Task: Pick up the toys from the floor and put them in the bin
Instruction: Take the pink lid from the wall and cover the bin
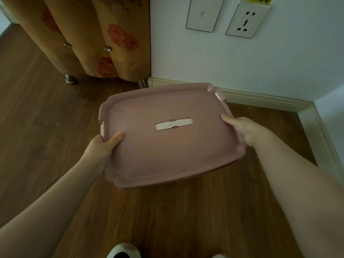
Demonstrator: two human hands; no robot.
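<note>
lid: pink plastic lid (167, 146), rectangular with notched corners, held flat above the floor between both hands, tilted slightly, far right corner nearest the wall
lid handle: white recessed strip (173, 124) in the lid's centre
left grip: left hand (101, 146) holds the lid's left edge, thumb on top, fingers curled underneath out of sight
right grip: right hand (243, 129) holds the lid's right edge, thumb on top near the rim, other fingers hidden below
bin: body not visible; only a thin darker edge shows under the lid's near right rim, cannot tell what it is
toys: none visible in this view
floor: dark wood planks (46, 118), white skirting board (260, 98) along the wall
furniture: floral orange-brown upholstered piece (104, 38) at upper left, on metal legs (70, 79), touching the wall corner
wall: white, blank plate (203, 14) and power socket (246, 20) side by side above the lid
feet: white shoe (123, 251) at bottom edge, directly below the lid
</note>
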